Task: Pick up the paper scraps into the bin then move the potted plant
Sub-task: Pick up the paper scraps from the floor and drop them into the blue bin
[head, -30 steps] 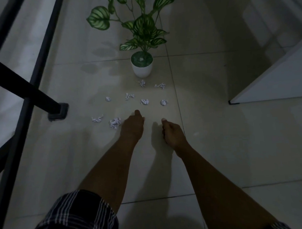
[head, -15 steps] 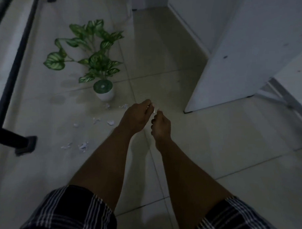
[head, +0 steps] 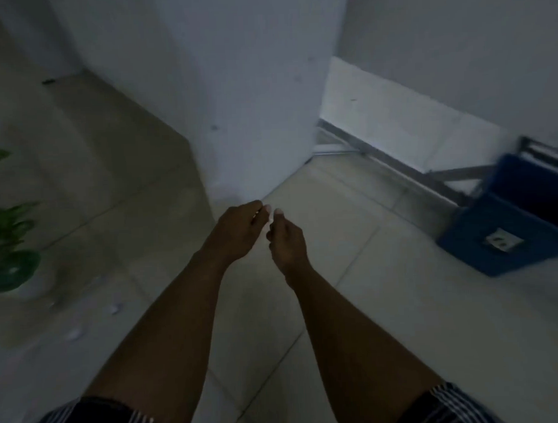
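Observation:
My left hand [head: 237, 231] and my right hand [head: 286, 239] are held out side by side above the floor tiles, fingers pinched. A small white bit of paper scrap shows at each hand's fingertips. The blue bin [head: 506, 235] stands on the floor to the right, well apart from my hands. The potted plant [head: 11, 274], green leaves in a white pot, is cut off by the left edge. A few paper scraps [head: 112, 309] lie blurred on the tiles near the pot.
A white wall corner [head: 252, 117] juts out just beyond my hands. A metal rail [head: 396, 163] runs along the floor behind the bin. Open tiled floor lies between my hands and the bin.
My hands left the floor with scraps pinched in them. The view swung right, so the plant slid to the left edge and the blue bin came into sight.

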